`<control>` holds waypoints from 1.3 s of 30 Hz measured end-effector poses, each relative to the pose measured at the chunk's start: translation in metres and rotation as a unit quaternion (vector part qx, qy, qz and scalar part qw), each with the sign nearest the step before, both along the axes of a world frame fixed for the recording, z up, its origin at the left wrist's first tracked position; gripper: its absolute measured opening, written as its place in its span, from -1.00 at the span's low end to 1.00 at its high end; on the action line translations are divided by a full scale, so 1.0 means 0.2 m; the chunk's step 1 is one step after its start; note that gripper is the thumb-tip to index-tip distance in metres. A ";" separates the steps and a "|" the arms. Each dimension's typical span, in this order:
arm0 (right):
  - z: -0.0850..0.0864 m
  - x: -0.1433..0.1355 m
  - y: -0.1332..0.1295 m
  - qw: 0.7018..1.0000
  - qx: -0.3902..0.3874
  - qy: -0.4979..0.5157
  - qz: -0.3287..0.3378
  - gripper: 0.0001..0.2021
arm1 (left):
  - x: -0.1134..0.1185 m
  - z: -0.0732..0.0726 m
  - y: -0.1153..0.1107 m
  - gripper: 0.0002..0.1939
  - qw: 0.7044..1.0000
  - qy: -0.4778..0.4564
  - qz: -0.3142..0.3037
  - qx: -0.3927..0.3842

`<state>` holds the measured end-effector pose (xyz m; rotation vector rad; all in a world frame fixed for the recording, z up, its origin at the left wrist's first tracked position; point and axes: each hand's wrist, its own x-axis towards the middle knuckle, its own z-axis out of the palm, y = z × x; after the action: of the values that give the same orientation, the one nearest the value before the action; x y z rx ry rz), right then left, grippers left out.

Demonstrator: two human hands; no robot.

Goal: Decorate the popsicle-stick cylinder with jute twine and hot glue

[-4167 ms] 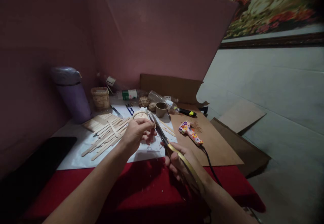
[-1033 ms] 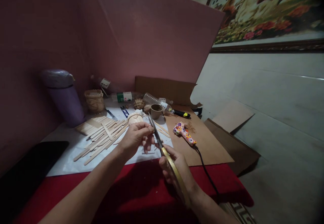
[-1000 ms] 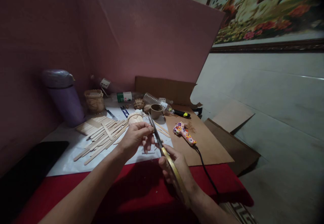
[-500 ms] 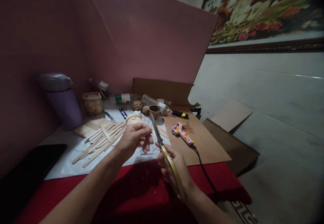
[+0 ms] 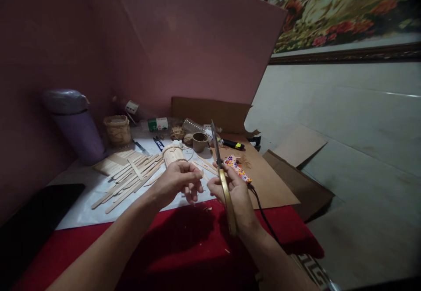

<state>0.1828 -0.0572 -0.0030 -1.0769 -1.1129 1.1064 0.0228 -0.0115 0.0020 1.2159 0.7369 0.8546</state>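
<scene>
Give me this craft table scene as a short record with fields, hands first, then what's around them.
left hand: fingers pinched on a small piece, too small to identify
right hand: grips gold-handled scissors, blades pointing up and away
behind hands: small stick-built cylinder, brown cup
left of hands: loose craft sticks on white sheet
right of hands: patterned glue gun on cardboard
far left: purple flask

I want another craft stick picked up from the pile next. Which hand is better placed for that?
Probably the left. The left hand lies nearer the stick pile, though it pinches a small piece; the right hand is wrapped around the scissors, farther off.
</scene>
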 end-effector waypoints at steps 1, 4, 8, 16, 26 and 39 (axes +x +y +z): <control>0.01 0.00 0.00 1.000 0.010 0.003 0.004 -0.56 | 0.00 0.00 0.00 -0.77 1.000 0.010 -0.009 0.001; 0.03 0.00 0.01 0.999 0.030 0.011 0.020 -0.57 | 0.00 -0.01 0.00 -0.82 0.999 0.036 -0.038 0.005; 0.01 0.00 0.04 0.999 0.046 0.004 0.019 -0.60 | -0.01 -0.02 0.00 -0.86 0.996 0.052 -0.072 0.016; 0.01 0.01 0.04 1.000 0.013 0.008 0.016 -0.55 | 0.00 -0.02 -0.01 -0.85 0.996 0.055 -0.062 0.032; 0.02 -0.01 0.01 0.999 -0.012 0.051 -0.005 -0.47 | 0.02 -0.01 0.01 -0.74 0.999 -0.001 0.009 0.053; 0.03 0.00 0.02 0.999 -0.004 0.053 0.001 -0.45 | 0.00 -0.03 0.00 -0.79 0.997 0.028 -0.061 0.028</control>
<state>0.1831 -0.0524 0.0027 -1.0117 -1.0273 1.1575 0.0223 -0.0116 -0.0032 1.3264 0.6802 0.7464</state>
